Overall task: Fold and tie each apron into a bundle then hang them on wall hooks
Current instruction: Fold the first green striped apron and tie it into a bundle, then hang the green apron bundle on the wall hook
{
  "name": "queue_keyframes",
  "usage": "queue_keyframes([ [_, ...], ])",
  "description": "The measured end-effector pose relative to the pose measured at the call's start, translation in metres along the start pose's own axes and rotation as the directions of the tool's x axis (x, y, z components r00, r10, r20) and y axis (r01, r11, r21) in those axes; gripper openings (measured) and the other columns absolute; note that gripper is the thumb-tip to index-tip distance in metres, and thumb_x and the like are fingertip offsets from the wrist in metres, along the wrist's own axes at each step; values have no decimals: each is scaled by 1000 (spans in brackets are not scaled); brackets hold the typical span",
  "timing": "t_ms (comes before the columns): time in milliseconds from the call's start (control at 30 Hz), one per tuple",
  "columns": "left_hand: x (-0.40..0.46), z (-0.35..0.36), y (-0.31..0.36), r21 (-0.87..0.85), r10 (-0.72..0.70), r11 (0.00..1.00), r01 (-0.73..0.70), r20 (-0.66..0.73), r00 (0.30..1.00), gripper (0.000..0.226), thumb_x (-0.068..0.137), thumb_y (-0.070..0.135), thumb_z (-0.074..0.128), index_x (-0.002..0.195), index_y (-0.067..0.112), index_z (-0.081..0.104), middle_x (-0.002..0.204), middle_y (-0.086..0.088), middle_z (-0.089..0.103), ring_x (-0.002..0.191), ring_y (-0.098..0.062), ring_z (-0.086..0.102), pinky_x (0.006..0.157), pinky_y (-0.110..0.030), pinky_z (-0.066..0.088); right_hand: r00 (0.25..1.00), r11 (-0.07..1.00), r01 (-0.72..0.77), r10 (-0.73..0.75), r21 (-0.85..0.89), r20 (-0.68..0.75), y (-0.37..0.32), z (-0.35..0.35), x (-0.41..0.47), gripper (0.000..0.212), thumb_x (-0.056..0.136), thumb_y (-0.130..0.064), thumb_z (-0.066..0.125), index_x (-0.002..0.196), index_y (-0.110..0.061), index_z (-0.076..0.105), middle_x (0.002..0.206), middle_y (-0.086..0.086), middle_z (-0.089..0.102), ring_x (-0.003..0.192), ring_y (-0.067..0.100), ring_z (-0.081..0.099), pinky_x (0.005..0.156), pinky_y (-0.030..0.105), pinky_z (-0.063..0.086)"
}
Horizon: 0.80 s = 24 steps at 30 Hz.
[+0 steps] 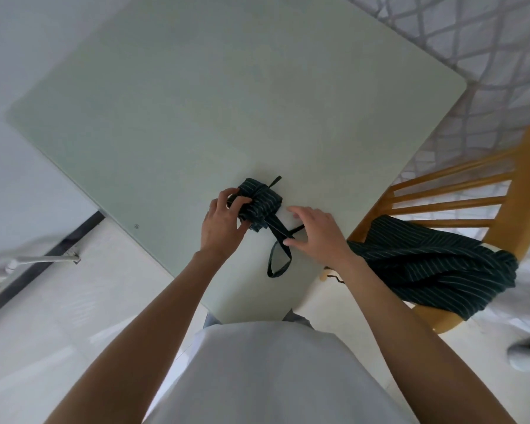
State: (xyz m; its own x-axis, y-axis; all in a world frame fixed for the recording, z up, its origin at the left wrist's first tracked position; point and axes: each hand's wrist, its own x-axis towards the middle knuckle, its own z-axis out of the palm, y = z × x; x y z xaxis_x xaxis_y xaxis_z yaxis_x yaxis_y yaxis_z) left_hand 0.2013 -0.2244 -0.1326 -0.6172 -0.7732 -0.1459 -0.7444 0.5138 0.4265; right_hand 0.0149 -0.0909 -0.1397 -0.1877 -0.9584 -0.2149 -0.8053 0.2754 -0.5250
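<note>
The rolled apron bundle (259, 205) sits on the table (166, 117) near the edge closest to me, dark with thin pale stripes, a strap (277, 240) already wound round its middle. From it the strap runs toward me, and a long loop of it lies slack on the table.

My worry is the wrap. It looks only loosely cinched, so if I pull the free strap before the roll is pinned, the folds may spring open or the whole bundle may skid along the smooth table. The slack loop lies close to the table edge and could slide off and drag. If the knot ends up weak, I judge the bundle would come undone once hung on a hook.

My left hand (222, 223) grips the left end of the bundle, fingers curled over the top and thumb under the near side. My right hand (314, 232) hovers just right of the bundle, fingers spread and fairly straight; its thumb touches the strap where it crosses, but I cannot tell whether anything is pinched.

A second striped apron (435, 264) lies unfolded, draped over the seat of the wooden chair (502, 191) to my right, not yet bundled.
</note>
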Motion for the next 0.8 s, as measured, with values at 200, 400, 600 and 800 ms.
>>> queue_keyframes([
  [200, -44, 3, 44, 3, 459, 888, -461, -82, 885, 29, 86, 28, 58, 112, 15, 60, 119, -4, 59, 116, -22, 51, 99, -37, 42, 992, 959, -120, 127, 257, -11, -4, -23, -35, 37, 91, -14, 58, 125, -20, 46, 88, 4, 67, 75, 18, 67, 75, 39, 55],
  [400, -80, 1, 84, -507, 154, 860, -56, 154, 976, 57, 81, 39, 69, 124, 17, 38, 109, 8, 61, 96, -5, 57, 88, -21, 44, 982, 710, -177, 174, 682, 74, -55, -76, -34, 10, 90, -15, 60, 97, -21, 63, 83, 1, 67, 78, 13, 65, 70, 26, 54],
  [600, -65, -39, 82, -661, -29, 750, -9, -47, 998, 29, 85, 25, 68, 111, 15, 58, 103, 2, 56, 84, -4, 55, 75, -17, 46, 996, 725, -84, 42, 684, 77, -109, -112, -15, 15, 82, -10, 69, 97, -12, 69, 85, -2, 69, 77, 9, 67, 79, 24, 55],
  [800, -65, -122, 41, -911, -108, 404, 82, 41, 993, 12, 92, 8, 51, 82, 8, 57, 95, -4, 67, 91, -8, 63, 85, -18, 48, 981, 802, -5, -111, 597, 158, -172, -127, 19, 35, 80, 1, 66, 110, -16, 61, 101, 0, 68, 85, 13, 68, 80, 20, 52],
])
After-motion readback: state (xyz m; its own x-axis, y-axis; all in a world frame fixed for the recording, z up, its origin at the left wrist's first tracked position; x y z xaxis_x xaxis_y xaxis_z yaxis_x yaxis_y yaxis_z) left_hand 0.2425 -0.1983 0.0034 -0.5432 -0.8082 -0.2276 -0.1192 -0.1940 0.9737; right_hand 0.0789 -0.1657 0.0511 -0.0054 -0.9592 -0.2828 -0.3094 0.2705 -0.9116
